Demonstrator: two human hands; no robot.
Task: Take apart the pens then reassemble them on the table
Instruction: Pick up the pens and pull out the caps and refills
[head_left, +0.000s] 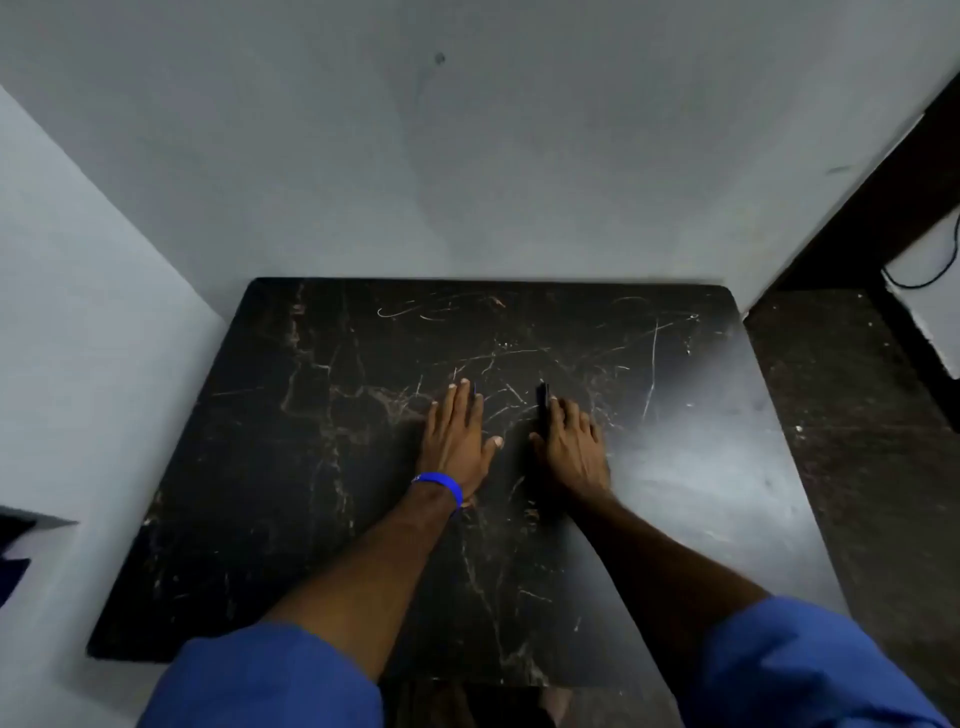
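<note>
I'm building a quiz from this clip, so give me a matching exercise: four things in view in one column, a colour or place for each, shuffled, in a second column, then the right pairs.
Column 1:
1. left hand
2. right hand
3. wristband
4. table

Column 2:
A. bright blue
B. black with pale veins and scratches
C. flat on the table, left of centre
D. beside a dark pen that sticks out past its fingertips

Pairs: 1-C, 2-D, 3-A, 4-B
</note>
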